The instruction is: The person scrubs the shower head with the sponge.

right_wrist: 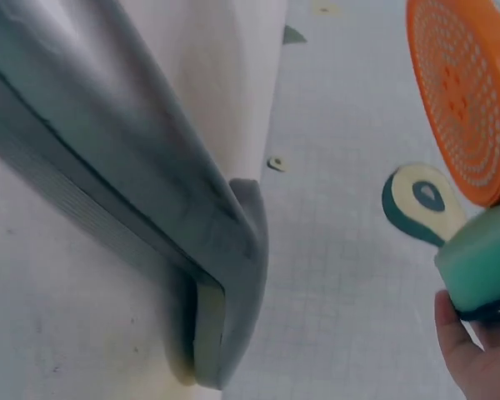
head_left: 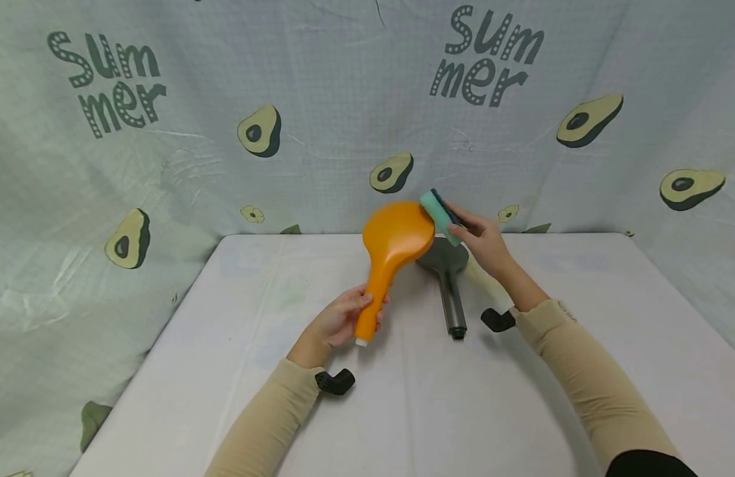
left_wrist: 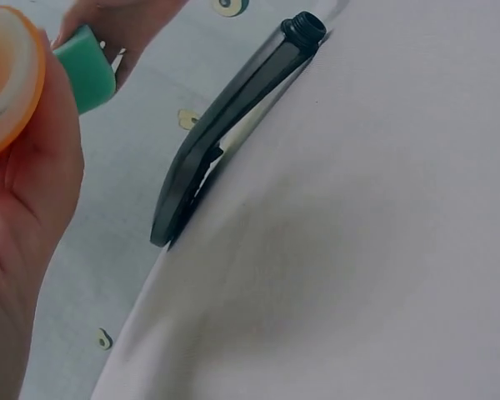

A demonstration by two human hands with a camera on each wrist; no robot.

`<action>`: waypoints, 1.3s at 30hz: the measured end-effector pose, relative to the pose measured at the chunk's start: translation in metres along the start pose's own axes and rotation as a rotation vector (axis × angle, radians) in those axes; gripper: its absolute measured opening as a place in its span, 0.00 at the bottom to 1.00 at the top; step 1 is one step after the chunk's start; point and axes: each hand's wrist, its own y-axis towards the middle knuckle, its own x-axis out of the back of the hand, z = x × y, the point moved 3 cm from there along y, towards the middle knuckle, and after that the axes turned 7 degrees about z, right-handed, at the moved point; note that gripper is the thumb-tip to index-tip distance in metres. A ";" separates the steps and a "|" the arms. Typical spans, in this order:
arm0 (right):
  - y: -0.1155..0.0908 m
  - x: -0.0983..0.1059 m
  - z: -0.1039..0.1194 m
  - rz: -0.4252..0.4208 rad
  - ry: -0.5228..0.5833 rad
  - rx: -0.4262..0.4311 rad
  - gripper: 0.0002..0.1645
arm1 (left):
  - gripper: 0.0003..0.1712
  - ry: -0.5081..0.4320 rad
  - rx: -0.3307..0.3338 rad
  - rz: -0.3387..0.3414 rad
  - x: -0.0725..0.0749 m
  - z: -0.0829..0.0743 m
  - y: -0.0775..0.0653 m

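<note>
Nearest are the two beige sleeves, left sleeve (head_left: 266, 421) and right sleeve (head_left: 594, 371). A black device (head_left: 336, 382) sits at the left cuff, and a second black device (head_left: 498, 320) at the right cuff.

Left hand (head_left: 337, 321): closed, fingers and thumb curled round the lower handle of the orange shower head (head_left: 399, 232). The handle's white end protrudes just below the grip. The shower head is raised above the table and tilted, its broad round part beyond the left hand and toward the right hand. The smooth back shows in the head view; the perforated face shows in the right wrist view.

Grey shower head (head_left: 452, 291): lies on the table to the right of the left hand and on the near, left side of the right hand. Its threaded end points toward the person.

Right hand (head_left: 483, 242): closed in a pinch, thumb and fingers on the teal sponge (head_left: 440, 218) with dark backing. The sponge is against the right-hand rim of the orange shower head.

The white-covered table (head_left: 462, 417) extends beneath both hands. Beyond them hangs a pale cloth (head_left: 343, 66) printed with avocados and "Summer" lettering.
</note>
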 end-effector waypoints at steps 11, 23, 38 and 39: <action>-0.008 -0.051 0.031 0.061 -0.788 0.566 0.31 | 0.17 0.125 -0.010 -0.117 -0.002 -0.009 0.002; 0.003 -0.034 0.026 -0.044 -0.749 0.387 0.31 | 0.19 0.299 0.033 -0.158 -0.010 -0.014 0.005; -0.017 -0.088 0.057 0.099 -0.994 0.832 0.32 | 0.26 0.824 0.113 -0.310 -0.029 -0.017 0.014; -0.019 -0.091 0.059 0.114 -1.025 0.859 0.32 | 0.27 0.889 0.123 -0.336 -0.032 -0.017 0.014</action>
